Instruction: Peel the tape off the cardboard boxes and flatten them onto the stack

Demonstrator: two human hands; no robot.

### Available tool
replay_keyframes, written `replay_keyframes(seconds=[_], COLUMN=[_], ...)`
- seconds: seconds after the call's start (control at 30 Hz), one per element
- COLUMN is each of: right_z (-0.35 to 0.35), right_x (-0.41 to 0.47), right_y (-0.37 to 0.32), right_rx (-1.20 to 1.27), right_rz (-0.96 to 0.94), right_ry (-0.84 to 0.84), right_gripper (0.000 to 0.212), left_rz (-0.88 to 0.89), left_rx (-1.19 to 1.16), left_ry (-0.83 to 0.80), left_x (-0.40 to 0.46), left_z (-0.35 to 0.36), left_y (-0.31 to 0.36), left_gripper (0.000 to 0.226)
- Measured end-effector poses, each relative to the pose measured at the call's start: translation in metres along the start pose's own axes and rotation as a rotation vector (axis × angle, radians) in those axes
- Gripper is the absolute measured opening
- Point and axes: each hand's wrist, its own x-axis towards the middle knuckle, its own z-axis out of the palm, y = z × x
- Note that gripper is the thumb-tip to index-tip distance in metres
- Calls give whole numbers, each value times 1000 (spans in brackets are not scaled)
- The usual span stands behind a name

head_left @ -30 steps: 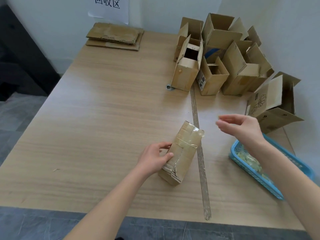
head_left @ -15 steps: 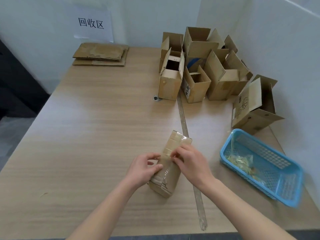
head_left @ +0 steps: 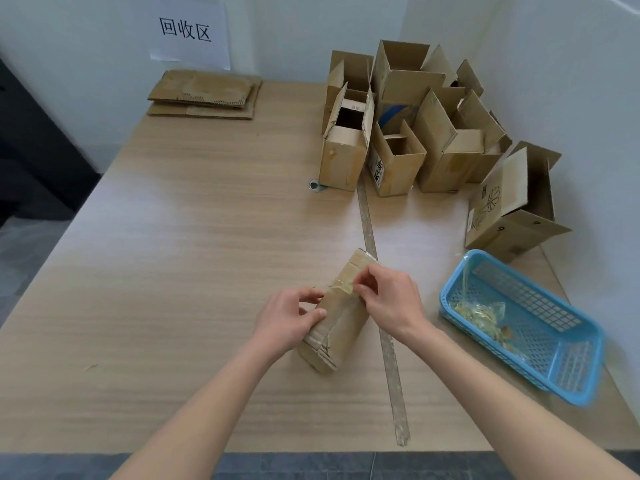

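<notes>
both hands hold the taped box (head_left: 337,318) on the table (head_left: 173,271).

The surface (head_left: 173,271) is matt, pale wood-grain laminate. The taped box (head_left: 341,320) is rough brown cardboard under glossy clear tape. The basket (head_left: 571,386) is smooth blue perforated plastic.

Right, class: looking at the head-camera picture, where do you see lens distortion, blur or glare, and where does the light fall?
Head view: wide-angle bending bows the table edges and tilts the walls; the blue basket smears at its near right corner; a pale glare patch lies on the table near the open boxes; light is soft, shadows faint; the hands, left hand and right hand, and the taped box look fairly sharp.
</notes>
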Motion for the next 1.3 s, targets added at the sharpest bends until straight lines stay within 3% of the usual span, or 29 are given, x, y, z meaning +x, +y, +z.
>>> replay_keyframes(seconds=[0.23, 0.3, 0.4, 0.53, 0.63, 0.73, 0.8, 0.87, 0.97, 1.13, 1.3], right_z=[-3, -9, -22, -29, -35, -37, -31, -23, -18, -19, -19], right_x=[-16, -14, -8, 0, 7, 4, -9, -18, -12, 4, 10], right_y=[2, 7, 13, 16, 20, 17, 10, 10, 22, 25, 15], right_rx=[-26, 16, 72, 268, 384, 144, -31, -266, -511, -497, -618], right_rz=[-153, -157, -74, 13, 93, -244, -535, -695, -758, -817, -861], right_ry=[37, -2, -42, -160, -177, -13, -69, -179, -188, -188, -233], right_gripper=[9, 22, 46, 28, 27, 46, 44, 34, 31, 10, 15], left_rz=[100, 117, 115, 234, 184, 163, 167, 160, 152, 150, 141], left_rx=[227, 233, 227, 345, 339, 309, 291, 293, 295, 286, 289], left_ry=[264, 291, 263, 188, 154, 138, 144, 147, 144, 148, 150], left_x=[-14, -18, -22, -22, -17, -16, -17, -17, -16, -17, -18], left_z=[4, 8, 8, 1, -5, -5, -4, -3, -3, -3, -3], left_y=[3, 0, -7, -8, -7, -8, -9, -9, -9, -10, -8], left_gripper=[10, 15, 24, 33, 35, 35, 35, 36, 36, 34, 34])
